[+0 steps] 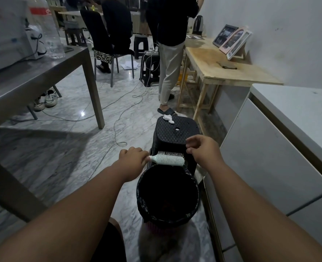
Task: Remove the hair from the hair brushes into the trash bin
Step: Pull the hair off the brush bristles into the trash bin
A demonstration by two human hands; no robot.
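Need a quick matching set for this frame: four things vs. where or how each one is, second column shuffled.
Things:
1. hair brush
2. trash bin
3. crumpled tissue
4. black stool

Places/states:
A. lies on the stool's top, at its far edge
B. held by the handle in the left hand, over the bin's far rim
C. stands on the floor, lined with a black bag
D. stands just beyond the bin, round hole in its top

Pairs: 1-B, 2-C, 3-A, 4-D
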